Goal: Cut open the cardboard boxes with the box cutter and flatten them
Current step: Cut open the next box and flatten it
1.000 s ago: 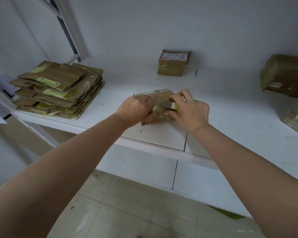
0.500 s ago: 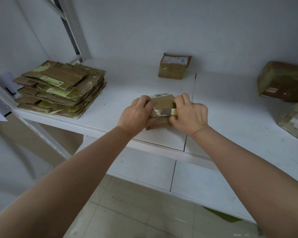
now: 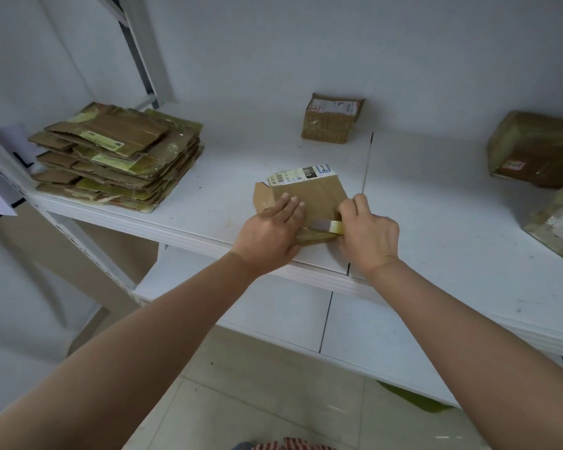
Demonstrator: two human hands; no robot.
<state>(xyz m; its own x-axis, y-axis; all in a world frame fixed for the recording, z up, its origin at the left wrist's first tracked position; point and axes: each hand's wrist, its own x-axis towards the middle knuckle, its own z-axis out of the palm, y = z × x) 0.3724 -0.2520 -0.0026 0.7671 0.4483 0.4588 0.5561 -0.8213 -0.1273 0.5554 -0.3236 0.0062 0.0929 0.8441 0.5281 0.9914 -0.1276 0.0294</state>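
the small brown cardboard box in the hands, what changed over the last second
The small brown cardboard box went from gripped and bulging to flat on the white shelf. The left hand opened and presses it down; the right hand keeps the yellow box cutter. The flattened stack stayed put.

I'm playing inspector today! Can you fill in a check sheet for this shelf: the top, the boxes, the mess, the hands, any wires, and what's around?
Surface: white shelf, scuffed, seam between panels.
Job's things: flattened box lying flat near the front edge; box cutter, yellowish, at its near edge; stack of flattened boxes at left; three unopened boxes, one at the back wall, two at right.
Clutter: small specks on the shelf.
Hands: left hand presses flat on the cardboard; right hand grips the cutter.
Cables: nothing seen.
Surroundings: white wall, lower shelf, tiled floor, green scrap underneath.
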